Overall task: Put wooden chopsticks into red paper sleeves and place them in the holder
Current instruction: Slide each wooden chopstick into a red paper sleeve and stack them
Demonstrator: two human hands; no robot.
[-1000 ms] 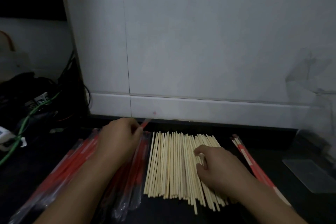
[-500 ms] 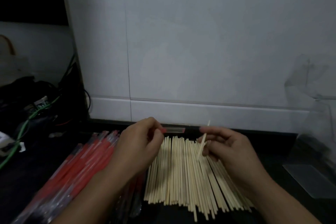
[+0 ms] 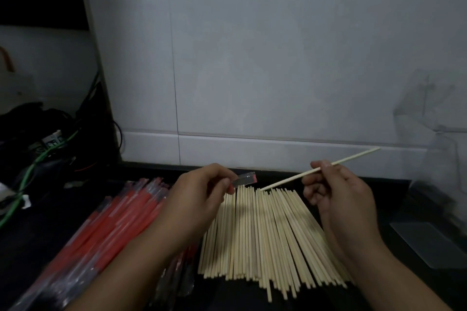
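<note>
Both hands are curled: left hand point(image 3: 202, 192) pinches a red sleeve's point(image 3: 244, 179) end; right hand point(image 3: 338, 192) pinches one chopstick point(image 3: 353, 159) above the pile point(image 3: 260, 235).

Dim light. White tiled wall point(image 3: 278, 58) runs along the black worktop's point(image 3: 379, 293) far edge. Beyond its left edge: dark recess, tangled black cables point(image 3: 32, 124), one green cable point(image 3: 38, 161).

Single head-worn wide-angle view, looking forward and down from close above the dark counter point(image 3: 379, 184), both forearms entering from the bottom edge, left hand point(image 3: 202, 192) and right hand point(image 3: 338, 194) at centre, white tiled wall point(image 3: 278, 58) filling the upper half straight ahead.
</note>
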